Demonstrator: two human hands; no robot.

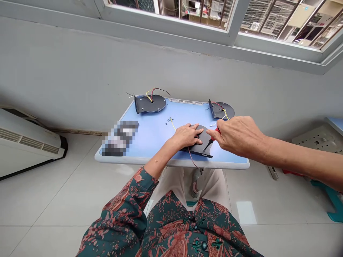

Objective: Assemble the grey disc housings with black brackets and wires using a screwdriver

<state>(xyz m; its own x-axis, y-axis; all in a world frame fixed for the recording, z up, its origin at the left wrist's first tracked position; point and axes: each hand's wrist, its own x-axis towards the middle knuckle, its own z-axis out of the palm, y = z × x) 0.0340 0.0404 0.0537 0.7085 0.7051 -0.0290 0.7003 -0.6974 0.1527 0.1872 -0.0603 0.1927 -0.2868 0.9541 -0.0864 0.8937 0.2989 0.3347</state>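
Here, a black flanged plate [203, 141] is lying at nine o'clock from the right hand [235, 137], which is gripping a red-handled screwdriver [212, 139]. The left hand [187, 136], fingers spread, is resting on it.

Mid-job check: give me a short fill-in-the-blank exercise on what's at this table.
1. The right hand holds a red-handled ____.
2. The left hand rests on a plate coloured ____.
3. The tabletop surface is ____.
4. Toward the wall, ____ more wired plates lie on it.

Missing: screwdriver; black; blue; two.
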